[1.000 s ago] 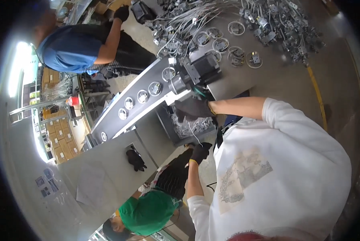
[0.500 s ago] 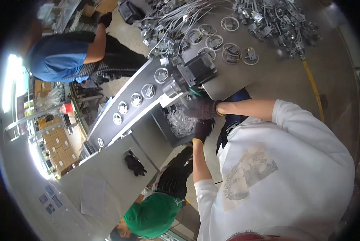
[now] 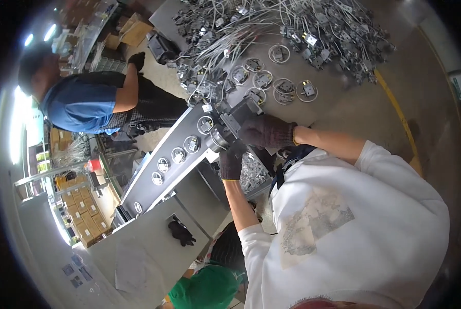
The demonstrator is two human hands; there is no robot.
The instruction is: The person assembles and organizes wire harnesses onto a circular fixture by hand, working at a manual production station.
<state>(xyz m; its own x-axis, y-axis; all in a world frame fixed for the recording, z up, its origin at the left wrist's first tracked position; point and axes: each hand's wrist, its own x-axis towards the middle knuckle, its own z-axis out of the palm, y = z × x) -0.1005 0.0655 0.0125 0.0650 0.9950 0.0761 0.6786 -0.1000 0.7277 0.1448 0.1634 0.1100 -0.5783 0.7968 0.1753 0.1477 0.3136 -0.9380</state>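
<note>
Both my hands wear dark knitted gloves and work close together at the near end of a grey conveyor belt (image 3: 175, 135). My left hand (image 3: 231, 164) is just below a silver cylinder (image 3: 218, 140), its fingers bent and partly hidden. My right hand (image 3: 267, 132) lies beside a dark boxy motor unit (image 3: 243, 114), fingers curled inward. What either hand holds is too small and covered to make out. Below my hands, a bin holds tangled clear-whitish pieces (image 3: 253, 172). Several small switch-like units with coiled grey cables (image 3: 191, 144) ride on the belt.
More coiled-cable units (image 3: 283, 91) lie on the grey table behind my hands, before large heaps of cabled metal parts (image 3: 338, 38). A person in a blue shirt (image 3: 81, 105) stands across the belt; another in green (image 3: 205, 288) is below. A black glove (image 3: 181, 233) hangs on the grey cabinet.
My hands have risen from the bin of clear pieces to the belt's end; the left has moved up and left, and the right now lies beside the motor unit. The view has shifted slightly.
</note>
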